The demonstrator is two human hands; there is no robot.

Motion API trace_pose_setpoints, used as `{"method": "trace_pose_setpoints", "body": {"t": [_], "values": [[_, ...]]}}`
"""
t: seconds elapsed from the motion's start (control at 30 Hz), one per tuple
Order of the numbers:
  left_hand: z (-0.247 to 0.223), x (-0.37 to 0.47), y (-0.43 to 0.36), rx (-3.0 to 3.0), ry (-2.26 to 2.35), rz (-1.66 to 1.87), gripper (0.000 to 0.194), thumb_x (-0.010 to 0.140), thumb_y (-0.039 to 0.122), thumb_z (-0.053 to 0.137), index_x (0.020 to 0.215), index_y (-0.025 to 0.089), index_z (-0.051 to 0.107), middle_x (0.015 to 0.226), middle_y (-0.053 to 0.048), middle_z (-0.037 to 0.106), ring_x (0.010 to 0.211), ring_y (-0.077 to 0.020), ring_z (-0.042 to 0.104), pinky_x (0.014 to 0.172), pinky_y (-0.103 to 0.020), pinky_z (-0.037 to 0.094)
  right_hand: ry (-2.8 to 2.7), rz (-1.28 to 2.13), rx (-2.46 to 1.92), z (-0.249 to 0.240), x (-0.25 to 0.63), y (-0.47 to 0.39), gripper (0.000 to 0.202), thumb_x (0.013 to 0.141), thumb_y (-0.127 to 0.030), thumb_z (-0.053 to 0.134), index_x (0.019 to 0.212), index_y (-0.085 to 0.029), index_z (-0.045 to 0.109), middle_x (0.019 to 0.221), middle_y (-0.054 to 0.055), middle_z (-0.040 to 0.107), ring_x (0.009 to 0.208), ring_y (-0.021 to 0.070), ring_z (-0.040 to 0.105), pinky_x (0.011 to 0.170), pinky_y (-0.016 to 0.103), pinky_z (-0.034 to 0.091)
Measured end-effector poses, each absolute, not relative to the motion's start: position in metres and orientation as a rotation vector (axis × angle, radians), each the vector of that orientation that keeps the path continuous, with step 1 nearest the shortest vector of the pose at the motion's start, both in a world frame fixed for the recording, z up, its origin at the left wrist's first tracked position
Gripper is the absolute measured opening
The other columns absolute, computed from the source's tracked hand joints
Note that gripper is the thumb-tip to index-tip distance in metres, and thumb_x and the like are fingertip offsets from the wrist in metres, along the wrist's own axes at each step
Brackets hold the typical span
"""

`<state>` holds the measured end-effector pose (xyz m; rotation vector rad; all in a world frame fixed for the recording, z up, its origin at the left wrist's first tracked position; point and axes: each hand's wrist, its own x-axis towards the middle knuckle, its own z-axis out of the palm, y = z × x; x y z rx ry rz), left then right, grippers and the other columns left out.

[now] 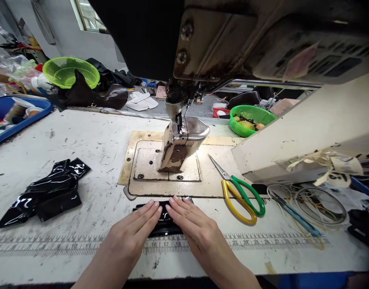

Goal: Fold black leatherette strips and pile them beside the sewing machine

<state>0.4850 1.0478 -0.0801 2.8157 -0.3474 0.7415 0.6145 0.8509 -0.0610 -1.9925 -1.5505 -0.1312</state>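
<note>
Glossy black material (pixel 165 228) lies on the white table (pixel 102 160) just above the printed ruler scale. My left hand (pixel 133 228) rests flat on its left part, fingers stretched out side by side. Over the right part lies my right hand (pixel 193 224), also flat, its fingertips almost meeting those of the left. Both hands cover much of the material. Behind them stands the post (pixel 176 148) of a sewing machine, with the needle area above it. A loose pile of shiny black pieces (pixel 51 188) sits to the left.
Scissors (pixel 229 180) with yellow and green handles lie right of the post. Farther right are blue tweezers (pixel 301 218) and coiled thread (pixel 323 204). A blue tray (pixel 45 107) stands at the left; a green basket (pixel 240 127) is behind. The machine's arm (pixel 214 44) hangs overhead.
</note>
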Motion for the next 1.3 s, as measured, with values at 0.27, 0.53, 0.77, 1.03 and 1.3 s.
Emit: {"method": "trace_pose_setpoints", "body": {"t": [0.27,0.53,0.77,1.03,1.3], "values": [[-0.076,0.485,1.046,2.868,-0.339,0.753,0.051,0.096,-0.006,0.035,0.141,0.010,0.052,0.142,-0.008,0.062,0.141,-0.0146,0.048,0.112,-0.029,0.046,-1.625,-0.235,-2.067,-0.062,0.612,0.853,0.056,0.093,0.008,0.033,0.139,-0.010,0.058,0.141,0.010,0.061,0.136,0.0181,0.053,0.114,0.038,0.047],[-0.063,0.490,1.045,2.962,-0.416,0.798,0.042,0.095,-0.004,0.039,0.129,0.006,0.061,0.131,-0.010,0.069,0.127,-0.0183,0.062,0.104,-0.028,0.055,-1.668,-0.422,-2.158,-0.060,0.603,0.857,0.051,0.093,0.007,0.032,0.134,-0.005,0.061,0.140,0.011,0.062,0.134,0.0222,0.057,0.110,0.040,0.052],[-0.058,0.481,1.020,3.151,-0.329,0.742,0.046,0.095,0.015,0.040,0.135,0.000,0.056,0.142,-0.018,0.059,0.129,-0.0275,0.061,0.098,-0.038,0.058,-1.594,-0.625,-2.353,-0.068,0.566,0.872,0.046,0.092,-0.011,0.040,0.129,0.006,0.063,0.137,0.027,0.060,0.130,0.0378,0.058,0.103,0.047,0.057],[-0.033,0.502,1.045,2.605,-0.103,0.324,0.027,0.098,0.025,0.050,0.108,0.022,0.075,0.099,-0.005,0.078,0.092,-0.0224,0.068,0.090,-0.044,0.056,-1.418,0.010,-2.241,-0.037,0.593,0.867,0.039,0.098,-0.018,0.047,0.132,-0.014,0.066,0.134,0.012,0.067,0.128,0.0261,0.060,0.120,0.053,0.037],[-0.046,0.501,1.054,2.516,0.109,0.480,0.030,0.095,0.036,0.061,0.122,0.023,0.066,0.126,-0.009,0.068,0.112,-0.0261,0.066,0.093,-0.044,0.058,-1.201,0.038,-2.010,-0.049,0.599,0.822,0.049,0.100,-0.010,0.040,0.144,-0.026,0.054,0.142,0.006,0.062,0.137,0.0205,0.054,0.112,0.042,0.049]]}}
